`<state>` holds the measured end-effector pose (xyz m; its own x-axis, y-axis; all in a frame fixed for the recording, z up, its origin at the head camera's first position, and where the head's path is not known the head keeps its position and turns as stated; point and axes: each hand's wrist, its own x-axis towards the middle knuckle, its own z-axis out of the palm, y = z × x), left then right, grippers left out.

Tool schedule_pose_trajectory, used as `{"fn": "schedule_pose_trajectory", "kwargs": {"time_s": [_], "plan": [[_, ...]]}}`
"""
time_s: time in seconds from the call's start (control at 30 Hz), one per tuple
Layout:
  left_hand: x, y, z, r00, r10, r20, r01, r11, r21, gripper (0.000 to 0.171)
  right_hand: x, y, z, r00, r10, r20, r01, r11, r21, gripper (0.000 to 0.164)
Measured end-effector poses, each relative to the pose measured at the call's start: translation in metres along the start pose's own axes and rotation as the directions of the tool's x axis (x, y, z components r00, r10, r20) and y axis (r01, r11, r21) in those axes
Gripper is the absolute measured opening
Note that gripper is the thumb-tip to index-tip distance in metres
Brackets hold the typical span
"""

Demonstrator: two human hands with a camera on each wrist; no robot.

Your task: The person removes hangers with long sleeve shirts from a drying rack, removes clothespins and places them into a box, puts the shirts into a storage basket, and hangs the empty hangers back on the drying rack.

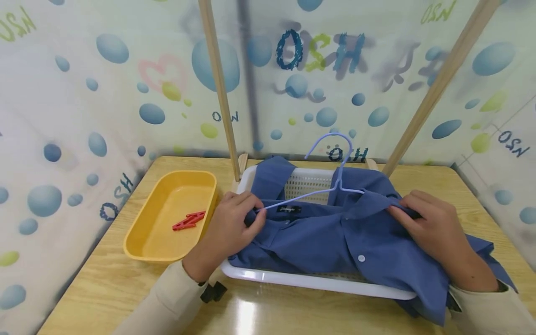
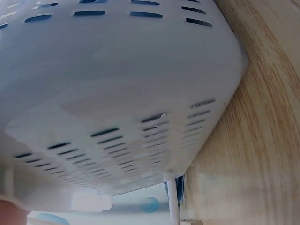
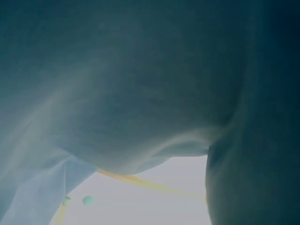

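Observation:
A blue button-up shirt (image 1: pixel 310 237) lies over a white perforated basket (image 1: pixel 289 278), its dark neck label facing up. A lavender clothes hanger (image 1: pixel 340 174) runs along the neckline, hook pointing up and away from me; its right arm goes under the collar fabric. At the shirt's left shoulder, my left hand (image 1: pixel 234 218) pinches the fabric together with the hanger's left end between thumb and fingers. My right hand (image 1: pixel 437 228) grips the shirt on the right side. Blue cloth (image 3: pixel 140 84) fills most of the right wrist view, and the basket wall (image 2: pixel 117 70) fills the left wrist view.
Left of the basket stands a yellow tray (image 1: pixel 161 223) with red clothespins (image 1: pixel 188 220) in it. Two wooden poles rise behind the basket, the left pole (image 1: pixel 222 93) and the right pole (image 1: pixel 439 88). A patterned curtain (image 1: pixel 268 116) hangs behind the wooden table (image 1: pixel 104 284).

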<state>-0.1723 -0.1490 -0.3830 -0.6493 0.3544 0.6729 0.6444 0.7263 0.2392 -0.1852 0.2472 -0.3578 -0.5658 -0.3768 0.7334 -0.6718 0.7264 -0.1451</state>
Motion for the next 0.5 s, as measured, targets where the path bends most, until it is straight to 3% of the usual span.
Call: {"fn": "schedule_pose_trajectory", "kwargs": {"time_s": [0.5], "plan": [[-0.003,-0.0021,0.0027,0.998,-0.064,-0.003,0.064,0.997,0.036,0.012,-0.0051,0.0036,0.0029,0.999,0.014,-0.05,-0.011,0.998,0.06,0.057]]}}
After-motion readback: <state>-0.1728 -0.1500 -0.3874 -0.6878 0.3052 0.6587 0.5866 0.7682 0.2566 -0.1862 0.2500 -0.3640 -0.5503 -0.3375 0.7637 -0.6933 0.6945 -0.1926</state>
